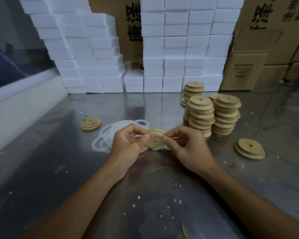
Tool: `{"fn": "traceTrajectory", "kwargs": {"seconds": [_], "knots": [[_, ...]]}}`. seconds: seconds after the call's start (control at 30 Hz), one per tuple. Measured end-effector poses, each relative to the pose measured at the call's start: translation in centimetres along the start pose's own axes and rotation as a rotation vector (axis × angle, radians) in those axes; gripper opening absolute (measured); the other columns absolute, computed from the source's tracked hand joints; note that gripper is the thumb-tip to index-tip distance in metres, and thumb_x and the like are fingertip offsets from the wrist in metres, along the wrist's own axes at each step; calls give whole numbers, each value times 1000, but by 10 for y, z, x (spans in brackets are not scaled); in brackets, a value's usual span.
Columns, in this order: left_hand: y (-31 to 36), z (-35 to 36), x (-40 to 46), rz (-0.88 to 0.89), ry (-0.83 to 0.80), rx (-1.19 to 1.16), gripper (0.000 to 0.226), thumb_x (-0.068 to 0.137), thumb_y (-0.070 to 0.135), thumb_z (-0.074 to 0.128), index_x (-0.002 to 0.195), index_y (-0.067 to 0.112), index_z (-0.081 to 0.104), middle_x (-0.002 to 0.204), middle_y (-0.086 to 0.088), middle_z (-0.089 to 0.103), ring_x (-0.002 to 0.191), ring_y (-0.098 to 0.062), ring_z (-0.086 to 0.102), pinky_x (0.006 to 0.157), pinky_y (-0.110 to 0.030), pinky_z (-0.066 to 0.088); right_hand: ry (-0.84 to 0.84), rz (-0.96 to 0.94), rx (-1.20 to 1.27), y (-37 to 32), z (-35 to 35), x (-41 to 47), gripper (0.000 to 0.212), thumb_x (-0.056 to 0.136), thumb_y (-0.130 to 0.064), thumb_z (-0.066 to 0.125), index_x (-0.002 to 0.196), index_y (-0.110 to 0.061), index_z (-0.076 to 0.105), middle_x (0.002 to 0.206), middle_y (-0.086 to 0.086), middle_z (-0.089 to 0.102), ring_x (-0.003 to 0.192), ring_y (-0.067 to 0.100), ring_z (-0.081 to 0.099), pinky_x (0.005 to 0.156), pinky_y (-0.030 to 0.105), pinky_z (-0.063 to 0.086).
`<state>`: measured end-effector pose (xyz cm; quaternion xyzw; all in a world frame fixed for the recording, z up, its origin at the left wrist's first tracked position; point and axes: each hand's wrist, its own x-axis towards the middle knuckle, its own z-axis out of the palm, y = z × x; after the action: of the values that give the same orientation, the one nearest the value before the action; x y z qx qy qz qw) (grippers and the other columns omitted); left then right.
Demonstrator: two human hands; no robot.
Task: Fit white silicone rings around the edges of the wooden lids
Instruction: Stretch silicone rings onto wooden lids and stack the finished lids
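My left hand (128, 140) and right hand (183, 142) both pinch the same wooden lid (154, 139), one on each side of its rim, fingers and thumbs curled onto the edge. I hold it just above the tabletop (145, 178), tilted so the stepped face and centre hole look up at me; that keeps the groove in sight while I work. A white silicone ring (156, 133) lies partly in the groove along the upper edge, and white shows below the lid as well. Whether it is seated all the way round I cannot tell. Judgement: the fitting is under way, not finished; opposing grips let me stretch the ring and turn the lid.

Loose rings (107, 137) lie in an overlapping heap just beside my left hand, within easy reach for the next pick. Further left, one small stack of lids (90, 124) sits apart, with white at its edges, so probably finished pieces. To the right stand tall stacks of lids (212, 114), and a single pair (248, 149) lies nearer. Behind, white foam boxes (179, 49) and cardboard cartons (245, 69) are stacked along the back of the tabletop.
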<state>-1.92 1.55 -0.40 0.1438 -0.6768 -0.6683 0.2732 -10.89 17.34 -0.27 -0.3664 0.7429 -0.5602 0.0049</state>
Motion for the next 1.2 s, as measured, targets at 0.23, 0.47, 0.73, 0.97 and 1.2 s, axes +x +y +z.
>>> {"fn": "traceTrajectory", "kwargs": {"seconds": [0.23, 0.47, 0.73, 0.97, 1.2], "knots": [[0, 7, -2, 293, -20, 291, 25, 85, -3, 68, 79, 21, 62, 85, 8, 69, 87, -9, 69, 78, -20, 54, 55, -115, -105, 0, 0, -2, 6, 88, -12, 73, 93, -13, 74, 87, -11, 73, 83, 2, 69, 76, 26, 59], [-1, 6, -2, 350, 11, 387, 27, 82, 4, 74, 74, 28, 65, 83, 10, 71, 88, -10, 69, 80, -23, 55, 24, -151, -61, 1, 1, -3, 15, 85, -13, 76, 99, -11, 74, 93, -5, 74, 87, 5, 71, 81, 22, 58], [3, 5, -2, 300, -18, 349, 29, 80, 0, 75, 72, 27, 65, 83, 10, 72, 86, -9, 70, 80, -24, 56, 26, -2, 53, 5, -2, 3, 11, 82, -5, 78, 85, -15, 77, 88, -4, 77, 81, 9, 74, 79, 32, 61], [2, 2, -2, 255, -17, 282, 26, 81, -3, 73, 73, 21, 65, 83, 5, 73, 85, -13, 71, 77, -25, 56, 10, -24, 20, 4, -2, 0, 9, 83, -10, 77, 91, -14, 76, 89, -4, 77, 82, 8, 73, 79, 31, 61], [0, 0, -1, 157, -32, 168, 27, 84, -6, 69, 73, 19, 64, 85, 2, 74, 86, -18, 73, 76, -34, 56, 16, -6, 14, 0, -1, 0, 8, 83, -9, 77, 91, -8, 76, 88, -2, 76, 81, 8, 73, 79, 31, 61]]}}
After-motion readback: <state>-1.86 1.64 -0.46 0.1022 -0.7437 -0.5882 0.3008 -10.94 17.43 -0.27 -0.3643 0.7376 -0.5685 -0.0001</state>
